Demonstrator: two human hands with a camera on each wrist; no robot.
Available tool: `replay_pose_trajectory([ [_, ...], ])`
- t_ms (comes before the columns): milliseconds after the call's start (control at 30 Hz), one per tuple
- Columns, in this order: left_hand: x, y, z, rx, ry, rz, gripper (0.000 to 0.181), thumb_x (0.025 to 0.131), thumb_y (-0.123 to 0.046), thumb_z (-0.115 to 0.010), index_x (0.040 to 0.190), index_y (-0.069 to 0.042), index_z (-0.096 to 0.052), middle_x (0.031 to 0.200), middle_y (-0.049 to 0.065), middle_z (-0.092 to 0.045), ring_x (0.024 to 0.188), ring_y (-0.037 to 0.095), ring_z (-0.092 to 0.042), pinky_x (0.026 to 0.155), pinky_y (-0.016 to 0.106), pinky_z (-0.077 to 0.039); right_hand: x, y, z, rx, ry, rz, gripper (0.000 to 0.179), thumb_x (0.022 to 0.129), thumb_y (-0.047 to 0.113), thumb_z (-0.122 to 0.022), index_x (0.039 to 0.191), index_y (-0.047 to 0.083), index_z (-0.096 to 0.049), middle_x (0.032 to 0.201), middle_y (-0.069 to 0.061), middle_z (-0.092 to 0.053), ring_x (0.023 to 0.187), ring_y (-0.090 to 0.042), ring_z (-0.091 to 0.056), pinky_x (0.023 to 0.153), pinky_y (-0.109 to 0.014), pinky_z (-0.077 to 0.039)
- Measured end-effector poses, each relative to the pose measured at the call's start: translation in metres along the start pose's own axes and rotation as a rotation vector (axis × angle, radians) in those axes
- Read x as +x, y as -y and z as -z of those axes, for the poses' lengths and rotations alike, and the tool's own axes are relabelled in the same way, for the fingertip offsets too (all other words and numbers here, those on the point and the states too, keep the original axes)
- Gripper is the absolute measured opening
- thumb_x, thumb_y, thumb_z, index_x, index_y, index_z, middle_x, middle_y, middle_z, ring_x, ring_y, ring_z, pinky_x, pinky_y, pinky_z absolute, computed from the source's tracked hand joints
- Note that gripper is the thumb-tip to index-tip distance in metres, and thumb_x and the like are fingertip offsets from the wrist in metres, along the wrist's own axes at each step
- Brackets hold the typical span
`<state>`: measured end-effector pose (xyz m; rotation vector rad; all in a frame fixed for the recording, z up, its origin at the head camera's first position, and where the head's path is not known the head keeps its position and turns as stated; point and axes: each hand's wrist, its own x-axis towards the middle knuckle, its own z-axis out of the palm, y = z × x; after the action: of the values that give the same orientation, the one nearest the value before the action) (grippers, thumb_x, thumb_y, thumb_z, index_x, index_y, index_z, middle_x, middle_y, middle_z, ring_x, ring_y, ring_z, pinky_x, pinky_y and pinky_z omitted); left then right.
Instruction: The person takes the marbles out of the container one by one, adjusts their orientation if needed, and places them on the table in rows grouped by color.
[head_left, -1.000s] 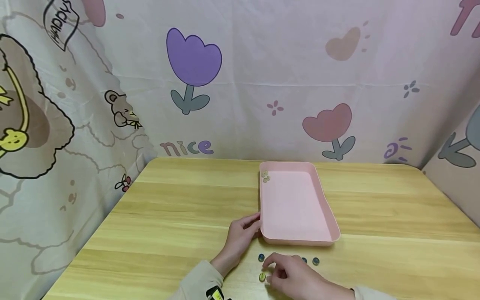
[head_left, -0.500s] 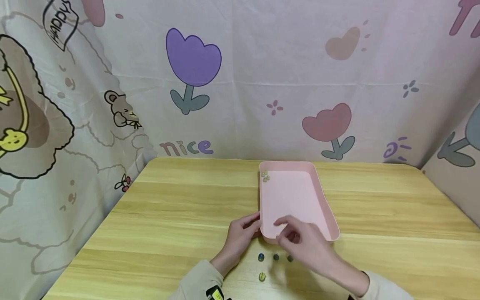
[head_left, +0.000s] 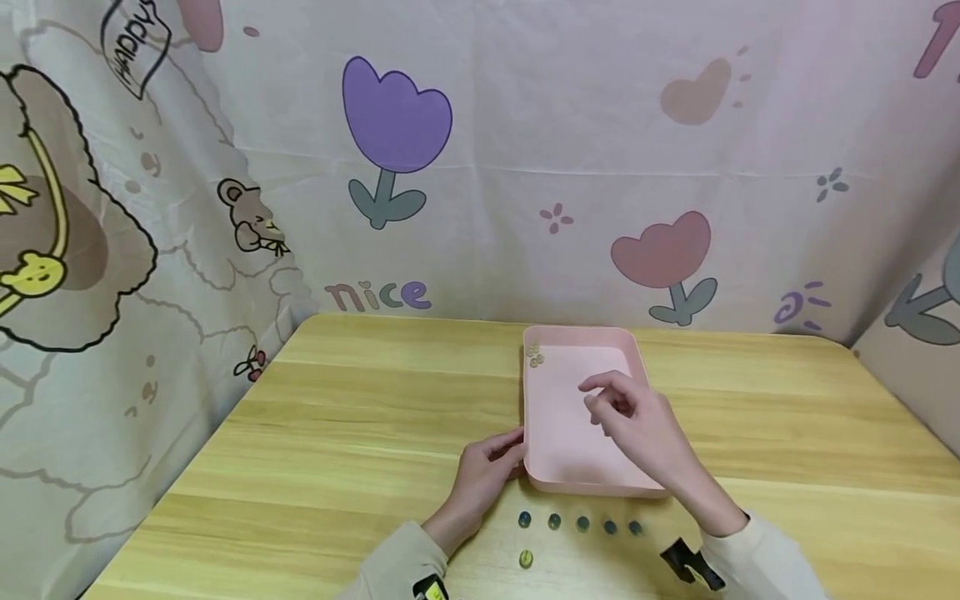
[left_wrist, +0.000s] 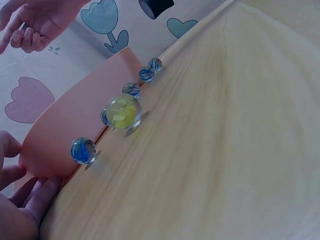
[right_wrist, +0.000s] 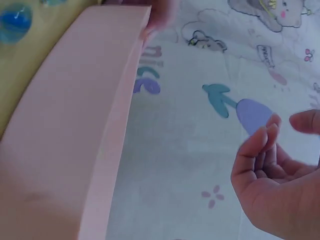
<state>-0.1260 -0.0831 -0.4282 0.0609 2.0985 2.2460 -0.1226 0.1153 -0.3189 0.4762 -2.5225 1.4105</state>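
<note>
A shallow pink tray (head_left: 577, 488) stands on the table. My left hand (head_left: 480, 471) rests its fingers against the outside of the tray's left wall, near the front corner. Over the tray floats my right hand (head_left: 637, 421), fingers bent, with a gap between thumb and fingertips and nothing seen in it. In front of the tray runs a row of several bluish glass marbles (head_left: 582, 523). Nearer me lies a single marble with yellow inside (head_left: 526, 558), which looms large in the left wrist view. Several pale yellowish marbles (head_left: 538, 360) sit together in the tray's far left corner.
The wooden table (head_left: 337, 417) reaches back to a printed cloth wall (head_left: 495, 100) and is flanked by cloth on both sides. A black device (head_left: 692, 564) shows at my right wrist, beside the sleeve.
My right hand has risen from beside the yellow marble and moved forward over the tray, uncovering the bluish row. The left hand keeps its place at the tray wall.
</note>
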Motion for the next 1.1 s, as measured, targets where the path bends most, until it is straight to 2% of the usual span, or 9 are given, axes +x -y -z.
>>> replay_pose_trajectory([
  [167,0.0,-0.002,0.003,0.006,-0.005,-0.014,0.037,0.094,-0.012,-0.063,0.127,0.005,-0.06,0.125,0.022,-0.059,0.103,0.028,-0.064,0.083,0.028,-0.057,0.006,-0.005,0.002,0.002,-0.011,-0.012,0.017,0.092,0.006,-0.054,0.103,0.006,-0.067,0.069,0.001,-0.059,0.06,-0.016,-0.056,0.055,-0.025,-0.048],
  [400,0.003,-0.004,0.006,0.022,-0.006,-0.013,0.036,0.095,-0.012,-0.062,0.127,0.004,-0.06,0.125,0.021,-0.06,0.102,0.026,-0.064,0.082,0.026,-0.057,0.015,-0.014,0.006,0.0,-0.023,-0.07,0.017,0.093,0.008,-0.055,0.104,0.005,-0.067,0.071,-0.002,-0.06,0.062,-0.02,-0.057,0.056,-0.025,-0.047],
  [600,0.004,-0.005,0.003,-0.009,0.015,-0.014,0.037,0.094,-0.011,-0.062,0.127,0.005,-0.059,0.125,0.021,-0.06,0.103,0.026,-0.064,0.083,0.027,-0.056,0.02,-0.023,0.009,-0.038,-0.011,-0.097,0.018,0.093,0.006,-0.054,0.104,0.001,-0.067,0.071,-0.002,-0.061,0.063,-0.02,-0.057,0.056,-0.025,-0.048],
  [767,0.007,-0.005,0.002,-0.011,0.008,-0.02,0.036,0.094,-0.01,-0.063,0.127,0.006,-0.059,0.125,0.022,-0.06,0.101,0.026,-0.065,0.083,0.027,-0.057,0.024,-0.031,0.011,-0.077,-0.005,-0.101,0.017,0.095,0.011,-0.057,0.105,0.001,-0.067,0.072,-0.002,-0.061,0.064,-0.019,-0.057,0.057,-0.026,-0.048],
  [1100,0.003,0.001,-0.002,0.004,0.003,0.013,0.037,0.094,-0.011,-0.063,0.127,0.005,-0.06,0.125,0.021,-0.06,0.101,0.025,-0.065,0.082,0.027,-0.057,0.02,-0.049,0.012,-0.115,0.005,-0.131,0.018,0.096,0.011,-0.056,0.107,0.0,-0.066,0.075,-0.008,-0.062,0.064,-0.017,-0.056,0.059,-0.026,-0.048],
])
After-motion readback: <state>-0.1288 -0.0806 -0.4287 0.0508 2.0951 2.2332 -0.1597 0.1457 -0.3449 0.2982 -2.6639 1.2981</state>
